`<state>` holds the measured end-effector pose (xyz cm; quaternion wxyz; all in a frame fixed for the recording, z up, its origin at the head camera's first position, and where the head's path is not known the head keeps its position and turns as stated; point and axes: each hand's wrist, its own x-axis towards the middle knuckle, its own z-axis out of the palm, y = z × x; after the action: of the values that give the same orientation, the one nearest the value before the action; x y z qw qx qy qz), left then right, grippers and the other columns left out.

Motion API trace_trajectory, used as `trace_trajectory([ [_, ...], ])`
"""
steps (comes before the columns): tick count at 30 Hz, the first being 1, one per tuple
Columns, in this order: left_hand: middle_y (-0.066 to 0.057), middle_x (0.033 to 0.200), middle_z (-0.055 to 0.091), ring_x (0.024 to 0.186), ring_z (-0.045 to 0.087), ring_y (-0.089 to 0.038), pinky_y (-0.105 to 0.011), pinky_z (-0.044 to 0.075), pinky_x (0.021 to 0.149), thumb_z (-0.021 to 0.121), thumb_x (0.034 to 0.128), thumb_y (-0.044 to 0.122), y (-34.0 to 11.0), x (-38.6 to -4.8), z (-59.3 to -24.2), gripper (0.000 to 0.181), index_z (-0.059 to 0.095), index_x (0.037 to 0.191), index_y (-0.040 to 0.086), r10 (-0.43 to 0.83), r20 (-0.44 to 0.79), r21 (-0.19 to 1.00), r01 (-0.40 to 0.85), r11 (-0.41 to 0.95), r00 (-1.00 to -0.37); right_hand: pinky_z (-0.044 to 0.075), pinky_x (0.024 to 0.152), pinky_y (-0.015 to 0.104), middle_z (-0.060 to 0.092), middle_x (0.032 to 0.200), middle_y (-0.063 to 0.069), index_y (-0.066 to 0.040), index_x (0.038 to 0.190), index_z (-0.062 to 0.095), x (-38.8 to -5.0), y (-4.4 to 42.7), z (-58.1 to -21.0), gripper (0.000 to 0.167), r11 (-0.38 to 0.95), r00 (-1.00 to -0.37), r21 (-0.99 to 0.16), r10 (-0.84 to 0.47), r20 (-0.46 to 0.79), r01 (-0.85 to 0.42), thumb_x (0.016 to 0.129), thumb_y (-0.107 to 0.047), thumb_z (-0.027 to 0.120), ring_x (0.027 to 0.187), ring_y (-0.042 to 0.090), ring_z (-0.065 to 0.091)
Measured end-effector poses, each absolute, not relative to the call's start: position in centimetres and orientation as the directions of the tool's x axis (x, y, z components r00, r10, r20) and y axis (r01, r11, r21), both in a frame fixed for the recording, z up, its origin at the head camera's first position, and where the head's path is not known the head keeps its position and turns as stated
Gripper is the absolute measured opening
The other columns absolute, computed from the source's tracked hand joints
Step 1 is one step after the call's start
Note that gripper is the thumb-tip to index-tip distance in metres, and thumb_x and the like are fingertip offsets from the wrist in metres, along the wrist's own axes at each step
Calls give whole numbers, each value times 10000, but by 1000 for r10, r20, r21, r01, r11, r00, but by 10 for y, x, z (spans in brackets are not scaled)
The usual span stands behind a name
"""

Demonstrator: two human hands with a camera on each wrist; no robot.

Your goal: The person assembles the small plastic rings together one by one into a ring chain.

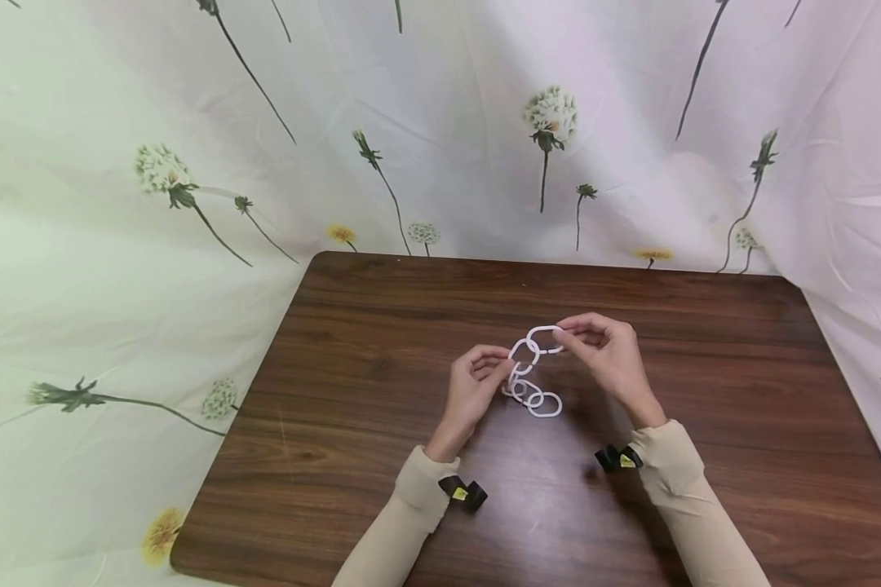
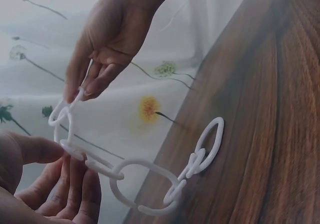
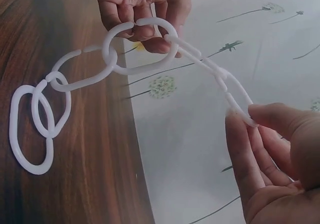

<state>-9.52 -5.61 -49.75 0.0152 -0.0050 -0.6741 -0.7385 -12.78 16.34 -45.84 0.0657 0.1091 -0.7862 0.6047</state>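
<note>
A chain of several white plastic oval links [image 1: 543,328], some with a visible split, hangs between both hands above the table. My right hand [image 1: 613,359] pinches the end link between thumb and fingertips; in the right wrist view that link [image 3: 242,90] slants up toward its neighbour. My left hand [image 1: 470,395] pinches a link further along the chain, thumb on one side and fingers on the other. From the left hand the remaining links trail down, and the last link [image 3: 15,126] appears to lie on the table.
The dark brown wooden table [image 1: 338,391] has rounded corners. White cloth [image 1: 440,106] printed with dandelions and yellow flowers hangs behind it and at its sides. Black straps with small wrist cameras [image 1: 473,495] sit at both beige sleeve cuffs.
</note>
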Motion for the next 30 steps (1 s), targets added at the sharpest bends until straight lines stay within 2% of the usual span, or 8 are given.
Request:
trace_trajectory([
  [10, -331, 1039, 725, 788, 675, -9, -134, 545, 713, 733, 935, -3, -57, -102, -494, 183, 709, 1087, -101, -1, 42, 998, 42, -55, -999, 631, 623, 249, 767, 886, 252, 42, 1027, 767, -133, 161, -446, 148, 212, -956, -935, -138, 259, -284, 935, -74, 777, 664, 80, 754],
  [14, -357, 1028, 728, 782, 705, -70, -206, 605, 735, 714, 957, 8, -56, -105, -493, 179, 699, 1084, -117, 13, 46, 995, 45, -85, -999, 633, 625, 252, 759, 917, 297, 51, 1023, 764, -135, 159, -436, 130, 207, -949, -930, -151, 277, -304, 936, -46, 766, 660, 132, 764],
  [17, -386, 1030, 720, 804, 737, -146, -291, 645, 776, 691, 974, 0, -57, -107, -498, 173, 685, 1076, -139, 17, 47, 993, 45, -110, -999, 631, 617, 251, 785, 893, 199, 43, 1019, 766, -137, 160, -431, 130, 211, -949, -928, -147, 280, -307, 932, -53, 773, 655, 140, 765],
  [22, -366, 1034, 723, 822, 736, -174, -354, 653, 792, 691, 971, -5, -60, -110, -508, 164, 693, 1063, -141, 5, 38, 997, 38, -65, -999, 629, 610, 256, 778, 828, -100, 38, 1031, 767, -139, 163, -424, 154, 207, -953, -933, -135, 272, -295, 933, -80, 781, 643, 78, 752],
  [26, -310, 1056, 742, 852, 729, -165, -276, 634, 795, 722, 954, 19, -63, -109, -515, 173, 718, 1084, -95, 57, 0, 999, 3, 49, -998, 637, 621, 275, 768, 830, -140, 49, 1038, 761, -140, 165, -421, 172, 196, -952, -934, -135, 276, -298, 940, -92, 776, 652, 69, 754],
  [30, -260, 1072, 760, 917, 757, -263, -164, 585, 775, 761, 921, 31, -64, -107, -522, 208, 726, 1104, -61, 144, -30, 979, 0, 203, -989, 640, 626, 282, 768, 829, -139, 61, 1039, 755, -141, 165, -420, 170, 193, -950, -933, -135, 281, -303, 938, -76, 773, 657, 84, 760],
])
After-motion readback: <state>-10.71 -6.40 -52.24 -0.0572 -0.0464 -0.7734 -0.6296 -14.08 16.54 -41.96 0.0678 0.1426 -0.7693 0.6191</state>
